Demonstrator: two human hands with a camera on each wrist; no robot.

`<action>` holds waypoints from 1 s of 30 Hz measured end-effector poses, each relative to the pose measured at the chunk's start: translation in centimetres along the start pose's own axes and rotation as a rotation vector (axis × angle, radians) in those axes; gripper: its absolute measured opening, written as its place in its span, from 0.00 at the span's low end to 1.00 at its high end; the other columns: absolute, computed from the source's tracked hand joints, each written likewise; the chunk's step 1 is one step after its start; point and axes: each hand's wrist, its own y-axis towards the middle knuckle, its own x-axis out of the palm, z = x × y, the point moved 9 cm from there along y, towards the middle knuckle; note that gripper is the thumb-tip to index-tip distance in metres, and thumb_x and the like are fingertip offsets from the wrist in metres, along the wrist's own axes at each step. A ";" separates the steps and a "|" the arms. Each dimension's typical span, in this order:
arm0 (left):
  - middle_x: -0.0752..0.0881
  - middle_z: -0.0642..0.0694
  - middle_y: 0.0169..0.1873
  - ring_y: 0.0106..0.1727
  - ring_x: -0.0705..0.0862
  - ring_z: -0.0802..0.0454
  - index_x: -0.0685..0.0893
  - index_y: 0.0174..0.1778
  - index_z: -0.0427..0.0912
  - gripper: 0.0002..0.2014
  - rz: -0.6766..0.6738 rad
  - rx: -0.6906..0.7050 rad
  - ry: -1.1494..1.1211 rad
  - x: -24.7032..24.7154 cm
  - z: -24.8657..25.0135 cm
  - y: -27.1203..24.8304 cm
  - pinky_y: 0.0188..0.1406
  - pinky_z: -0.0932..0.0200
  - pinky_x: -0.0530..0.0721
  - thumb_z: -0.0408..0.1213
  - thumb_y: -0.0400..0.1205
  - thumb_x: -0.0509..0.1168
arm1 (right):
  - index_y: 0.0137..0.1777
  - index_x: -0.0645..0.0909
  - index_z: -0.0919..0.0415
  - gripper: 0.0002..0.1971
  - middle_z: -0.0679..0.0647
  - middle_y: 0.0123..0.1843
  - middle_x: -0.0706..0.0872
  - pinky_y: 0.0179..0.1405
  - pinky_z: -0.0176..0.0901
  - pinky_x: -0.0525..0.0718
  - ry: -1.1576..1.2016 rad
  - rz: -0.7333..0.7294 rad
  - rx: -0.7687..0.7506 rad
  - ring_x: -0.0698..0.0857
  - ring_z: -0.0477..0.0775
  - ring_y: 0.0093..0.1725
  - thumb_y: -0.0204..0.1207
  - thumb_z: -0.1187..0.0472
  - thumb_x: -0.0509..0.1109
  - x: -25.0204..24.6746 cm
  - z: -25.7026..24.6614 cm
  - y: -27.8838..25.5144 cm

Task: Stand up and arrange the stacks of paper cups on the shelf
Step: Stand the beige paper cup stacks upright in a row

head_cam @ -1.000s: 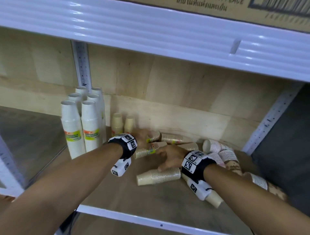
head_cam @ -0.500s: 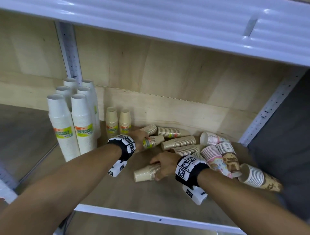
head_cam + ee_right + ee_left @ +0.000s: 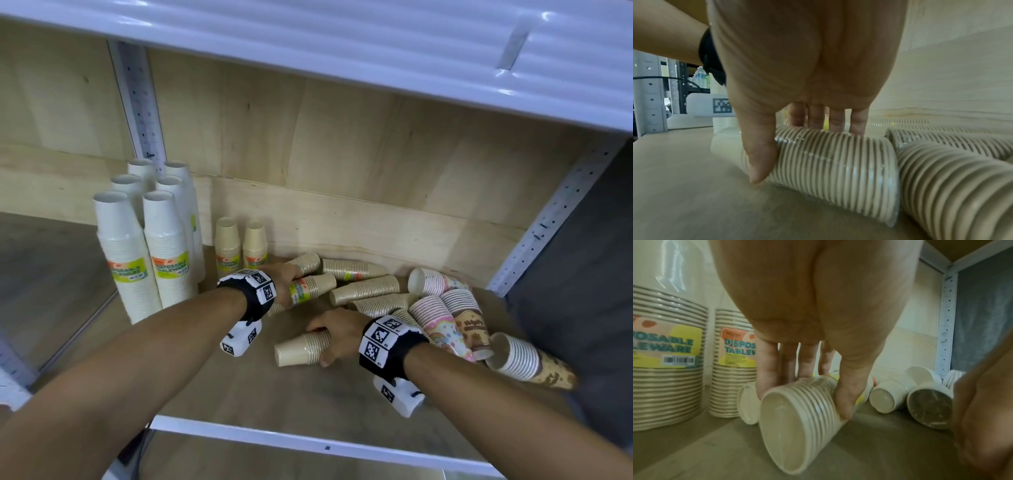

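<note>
Several beige cup stacks lie on their sides on the wooden shelf [image 3: 239, 387]. My left hand [image 3: 287, 278] grips one labelled beige stack [image 3: 313, 287] [image 3: 797, 418], fingers over its top and thumb on its side. My right hand [image 3: 334, 334] [image 3: 807, 121] grips another lying beige stack [image 3: 301, 348] [image 3: 834, 165] nearer the front edge, thumb in front and fingers behind. Two short beige stacks [image 3: 239, 248] stand upright by the back wall. Tall white stacks [image 3: 150, 246] [image 3: 668, 363] stand upright at the left.
Patterned pink and brown cup stacks [image 3: 455, 318] lie in a heap at the right, one [image 3: 527, 359] near the shelf's right end. More beige stacks [image 3: 363, 291] [image 3: 953, 183] lie between my hands and the heap. A white shelf beam [image 3: 342, 48] hangs overhead.
My right hand moved back toward the front and closed round the nearest lying beige stack. My left hand has kept its hold on the labelled stack. The camera has tilted down.
</note>
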 end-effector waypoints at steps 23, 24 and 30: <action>0.83 0.48 0.59 0.61 0.82 0.47 0.73 0.72 0.46 0.38 0.152 -0.032 -0.505 -0.8 -1.4 -5.4 0.61 0.52 0.81 0.35 0.66 0.80 | 0.61 0.74 0.48 0.34 0.45 0.55 0.86 0.51 0.47 0.84 0.660 0.530 0.214 0.85 0.49 0.54 0.53 0.52 0.83 -5.9 4.1 -1.0; 0.83 0.48 0.61 0.63 0.81 0.48 0.72 0.73 0.46 0.40 0.151 -0.033 -0.520 -0.4 -1.3 -5.6 0.62 0.51 0.81 0.35 0.65 0.81 | 0.61 0.76 0.47 0.36 0.44 0.55 0.87 0.54 0.51 0.86 0.681 0.534 0.210 0.86 0.48 0.55 0.50 0.51 0.83 -5.5 4.3 -0.6; 0.81 0.50 0.64 0.65 0.80 0.50 0.69 0.75 0.48 0.44 0.174 -0.041 -0.584 1.4 -1.2 -5.8 0.60 0.54 0.79 0.35 0.64 0.82 | 0.63 0.76 0.52 0.33 0.48 0.55 0.87 0.54 0.49 0.85 0.714 0.515 0.201 0.86 0.50 0.55 0.57 0.61 0.84 -4.3 3.0 -0.5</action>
